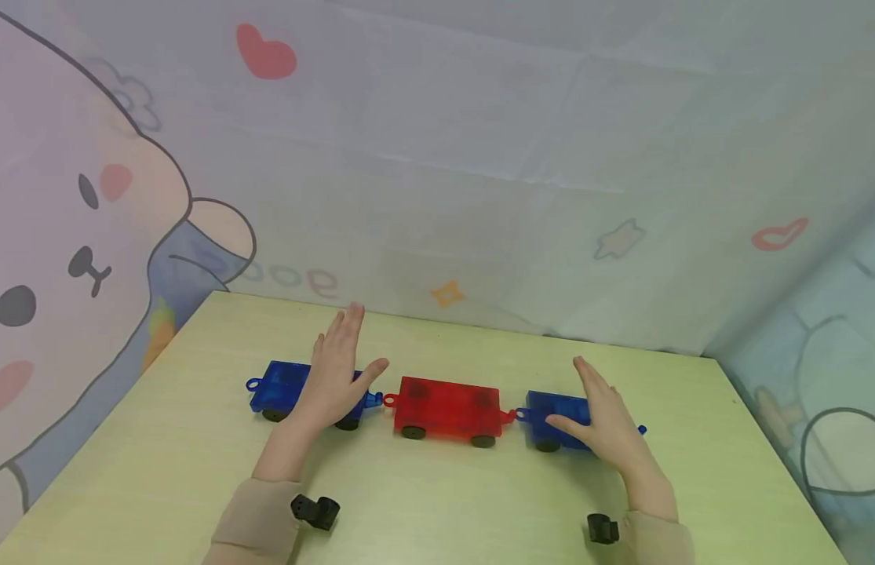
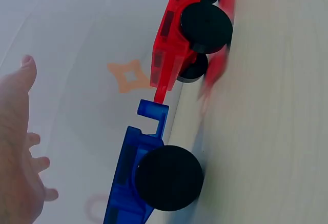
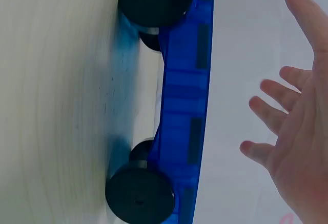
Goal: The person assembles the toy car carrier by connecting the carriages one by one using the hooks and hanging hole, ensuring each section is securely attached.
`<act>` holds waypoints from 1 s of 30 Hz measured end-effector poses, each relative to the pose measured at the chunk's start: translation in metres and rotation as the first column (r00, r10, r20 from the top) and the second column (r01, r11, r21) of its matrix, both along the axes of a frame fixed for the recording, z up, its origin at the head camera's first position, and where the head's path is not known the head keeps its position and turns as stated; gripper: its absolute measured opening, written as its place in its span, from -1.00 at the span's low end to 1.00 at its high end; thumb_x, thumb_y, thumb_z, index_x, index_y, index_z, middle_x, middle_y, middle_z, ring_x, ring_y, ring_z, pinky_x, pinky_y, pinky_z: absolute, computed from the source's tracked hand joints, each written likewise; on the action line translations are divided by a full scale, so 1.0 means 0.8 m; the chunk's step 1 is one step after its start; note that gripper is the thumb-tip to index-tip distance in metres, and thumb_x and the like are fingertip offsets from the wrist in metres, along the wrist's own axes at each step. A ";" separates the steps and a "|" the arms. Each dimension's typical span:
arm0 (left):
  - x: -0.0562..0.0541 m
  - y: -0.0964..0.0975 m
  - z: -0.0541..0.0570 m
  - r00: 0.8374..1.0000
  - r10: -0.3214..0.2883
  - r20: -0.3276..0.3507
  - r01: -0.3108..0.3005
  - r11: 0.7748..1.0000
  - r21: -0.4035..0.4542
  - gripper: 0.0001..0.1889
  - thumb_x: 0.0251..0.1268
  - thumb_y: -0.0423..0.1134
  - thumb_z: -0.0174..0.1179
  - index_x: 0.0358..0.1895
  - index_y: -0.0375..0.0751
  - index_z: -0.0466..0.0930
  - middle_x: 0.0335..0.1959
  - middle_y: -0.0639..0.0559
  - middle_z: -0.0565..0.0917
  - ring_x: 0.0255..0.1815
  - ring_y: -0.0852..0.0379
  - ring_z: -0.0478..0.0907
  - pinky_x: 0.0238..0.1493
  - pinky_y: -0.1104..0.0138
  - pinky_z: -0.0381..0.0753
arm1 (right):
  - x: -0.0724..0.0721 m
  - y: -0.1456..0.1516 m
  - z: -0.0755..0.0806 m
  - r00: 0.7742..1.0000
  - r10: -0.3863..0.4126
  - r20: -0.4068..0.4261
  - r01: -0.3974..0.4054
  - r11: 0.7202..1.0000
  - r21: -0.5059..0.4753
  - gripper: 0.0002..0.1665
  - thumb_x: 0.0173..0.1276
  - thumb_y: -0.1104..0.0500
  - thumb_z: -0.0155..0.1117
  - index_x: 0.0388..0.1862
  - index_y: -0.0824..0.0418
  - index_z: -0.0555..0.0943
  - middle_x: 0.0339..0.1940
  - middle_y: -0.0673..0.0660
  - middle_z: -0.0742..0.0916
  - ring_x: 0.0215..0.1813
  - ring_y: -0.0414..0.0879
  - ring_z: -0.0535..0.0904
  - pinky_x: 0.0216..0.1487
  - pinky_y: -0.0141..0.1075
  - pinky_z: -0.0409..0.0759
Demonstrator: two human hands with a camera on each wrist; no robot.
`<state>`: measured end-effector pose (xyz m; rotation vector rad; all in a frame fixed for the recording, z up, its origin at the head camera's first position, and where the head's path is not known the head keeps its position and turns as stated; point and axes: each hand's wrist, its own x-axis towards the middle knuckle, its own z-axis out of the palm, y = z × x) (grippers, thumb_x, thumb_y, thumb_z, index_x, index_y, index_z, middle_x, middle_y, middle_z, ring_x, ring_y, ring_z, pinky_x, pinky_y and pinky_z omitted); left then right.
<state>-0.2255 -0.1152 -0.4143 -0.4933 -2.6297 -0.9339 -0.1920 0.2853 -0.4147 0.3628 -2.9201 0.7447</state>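
1. Three flat, rectangular cars of glossy, see-through plastic stand in a row on a pale, wood-grained table: the left blue car, the red car in the middle and the right blue car.
2. Each car sits on round black wheels with smooth, flat faces. A small ring marks one end of each car, a slim hook the other; neighbouring ends meet or nearly meet, but whether they are linked I cannot tell.
3. The left hand hovers above the left blue car, fingers straight, thumb spread wide, gripping nothing.
4. The right hand hangs above the right blue car, likewise spread and free of any hold.
5. Beige sleeves cover the forearms. Behind the table hangs a creased, soft-looking cloth printed with hearts, stars and a cartoon animal.
6. Only the head view takes in the whole row. The left wrist view adds dark rectangular insets along the red car's side and the squared bend of the blue hook; the right wrist view reveals visible space between hand and car, plus a blue tint cast on the wood.
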 end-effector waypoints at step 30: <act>0.021 0.082 -0.026 0.922 -0.213 0.323 0.234 0.972 -0.027 -0.03 0.17 -0.02 0.39 0.55 -0.23 0.04 0.53 -0.17 0.20 0.54 -0.17 0.14 0.49 0.00 0.21 | 0.002 0.033 -0.019 0.989 0.063 0.135 -0.057 0.997 -0.044 0.19 -0.03 -0.03 0.61 0.46 0.43 0.22 0.46 0.53 0.26 0.47 0.49 0.10 0.41 0.41 -0.09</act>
